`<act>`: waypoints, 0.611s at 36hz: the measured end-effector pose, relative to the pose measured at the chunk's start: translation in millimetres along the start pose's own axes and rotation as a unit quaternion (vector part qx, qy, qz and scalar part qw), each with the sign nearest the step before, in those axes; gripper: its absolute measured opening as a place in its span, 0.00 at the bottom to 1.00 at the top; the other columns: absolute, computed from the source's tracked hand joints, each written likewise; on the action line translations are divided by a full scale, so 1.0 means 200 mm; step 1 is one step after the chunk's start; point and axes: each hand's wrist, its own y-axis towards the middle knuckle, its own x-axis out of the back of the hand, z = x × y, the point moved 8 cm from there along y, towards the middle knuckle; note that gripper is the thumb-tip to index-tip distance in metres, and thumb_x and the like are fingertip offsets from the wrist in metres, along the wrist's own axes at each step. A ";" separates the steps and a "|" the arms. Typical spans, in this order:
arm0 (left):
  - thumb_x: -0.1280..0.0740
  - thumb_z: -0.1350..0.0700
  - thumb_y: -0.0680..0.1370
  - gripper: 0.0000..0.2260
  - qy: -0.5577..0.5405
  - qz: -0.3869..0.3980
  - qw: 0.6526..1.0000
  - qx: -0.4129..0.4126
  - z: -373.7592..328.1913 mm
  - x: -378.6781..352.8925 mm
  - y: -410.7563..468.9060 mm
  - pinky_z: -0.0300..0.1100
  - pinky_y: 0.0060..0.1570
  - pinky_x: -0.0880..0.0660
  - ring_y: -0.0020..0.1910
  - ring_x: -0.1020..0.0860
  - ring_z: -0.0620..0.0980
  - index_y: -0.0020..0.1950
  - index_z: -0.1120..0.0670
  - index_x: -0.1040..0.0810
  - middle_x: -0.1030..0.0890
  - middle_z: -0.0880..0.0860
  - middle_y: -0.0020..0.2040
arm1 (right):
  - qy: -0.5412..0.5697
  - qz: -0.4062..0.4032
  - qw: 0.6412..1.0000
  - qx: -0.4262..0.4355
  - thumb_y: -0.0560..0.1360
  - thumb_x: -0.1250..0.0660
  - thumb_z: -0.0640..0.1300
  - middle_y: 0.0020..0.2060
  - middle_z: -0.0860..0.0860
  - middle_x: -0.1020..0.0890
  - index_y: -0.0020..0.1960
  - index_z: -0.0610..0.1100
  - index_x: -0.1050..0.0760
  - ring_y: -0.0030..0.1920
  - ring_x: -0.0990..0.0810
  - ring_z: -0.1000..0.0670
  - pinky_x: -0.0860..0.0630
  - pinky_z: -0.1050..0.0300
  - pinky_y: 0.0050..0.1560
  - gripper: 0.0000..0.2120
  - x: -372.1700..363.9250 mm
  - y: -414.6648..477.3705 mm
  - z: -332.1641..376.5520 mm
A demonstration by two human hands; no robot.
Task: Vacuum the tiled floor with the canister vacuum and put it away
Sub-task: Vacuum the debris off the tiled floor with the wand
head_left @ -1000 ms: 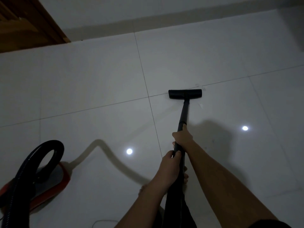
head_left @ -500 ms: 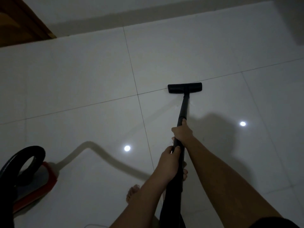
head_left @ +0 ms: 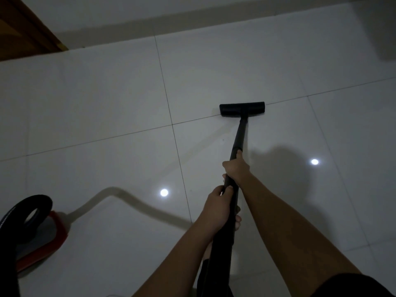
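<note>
A black vacuum wand [head_left: 240, 136] runs from my hands out to a flat black floor head [head_left: 242, 109], which lies on a grout line of the pale tiled floor [head_left: 107, 99]. My right hand [head_left: 236, 169] grips the wand higher up. Just behind it, my left hand [head_left: 218, 207] grips the wand where it thickens toward the hose. The red canister [head_left: 46, 236] sits on the floor at the lower left, with the ribbed black hose [head_left: 23, 213] looping over it.
A white wall with a skirting band [head_left: 192, 16] runs along the far edge of the floor. A wooden door frame [head_left: 25, 28] stands at the upper left. Two ceiling-light reflections shine on the tiles. Bare toes show under the wand.
The floor head has been pushed slightly further away along the grout line. The view has swung, bringing the canister further into the frame at the left. Both hands keep their grip.
</note>
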 end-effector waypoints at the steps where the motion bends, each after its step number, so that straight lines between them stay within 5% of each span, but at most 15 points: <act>1: 0.46 0.52 0.82 0.13 0.000 0.002 1.000 0.002 0.02 -0.01 -0.01 0.35 0.21 0.30 0.23 0.29 0.50 0.62 0.58 0.30 0.28 0.58 0.34 | 0.003 0.000 1.000 -0.003 0.78 0.40 0.37 0.59 0.36 0.25 0.78 0.54 0.54 0.31 0.24 0.48 0.22 0.54 0.36 0.36 0.00 -0.01 -0.02; 9: 0.46 0.52 0.82 0.13 0.023 0.006 1.000 0.018 0.20 0.02 -0.08 0.34 0.21 0.29 0.21 0.29 0.48 0.60 0.58 0.30 0.28 0.58 0.35 | 0.002 -0.007 1.000 -0.004 0.76 0.38 0.36 0.58 0.38 0.25 0.78 0.51 0.54 0.43 0.19 0.42 0.19 0.48 0.46 0.37 -0.03 -0.12 -0.20; 11: 0.46 0.52 0.82 0.13 0.039 0.005 0.999 0.016 0.25 0.06 -0.10 0.34 0.20 0.29 0.20 0.28 0.48 0.59 0.58 0.30 0.27 0.58 0.35 | -0.028 0.003 1.000 0.011 0.76 0.37 0.36 0.65 0.40 0.29 0.78 0.47 0.53 0.48 0.19 0.40 0.20 0.44 0.50 0.37 -0.07 -0.16 -0.24; 14: 0.46 0.52 0.82 0.12 0.042 0.003 0.999 0.022 0.33 0.12 -0.17 0.34 0.20 0.30 0.19 0.29 0.47 0.59 0.58 0.30 0.28 0.58 0.34 | 0.024 0.027 0.999 0.012 0.77 0.40 0.35 0.67 0.37 0.31 0.77 0.47 0.51 0.38 0.23 0.46 0.22 0.51 0.37 0.34 -0.15 -0.24 -0.32; 18: 0.46 0.53 0.82 0.12 0.056 0.007 0.998 0.015 0.42 0.22 -0.27 0.33 0.19 0.30 0.16 0.29 0.46 0.59 0.58 0.30 0.28 0.58 0.33 | -0.009 0.008 1.000 0.000 0.76 0.38 0.36 0.65 0.37 0.28 0.78 0.49 0.55 0.46 0.18 0.41 0.19 0.48 0.48 0.38 -0.26 -0.34 -0.40; 22: 0.46 0.53 0.82 0.11 0.066 0.009 0.998 0.005 0.52 0.34 -0.39 0.35 0.20 0.30 0.18 0.29 0.48 0.58 0.58 0.30 0.27 0.57 0.31 | 0.026 0.012 0.999 -0.022 0.78 0.40 0.36 0.59 0.36 0.26 0.78 0.53 0.55 0.34 0.21 0.47 0.23 0.56 0.31 0.36 -0.38 -0.47 -0.49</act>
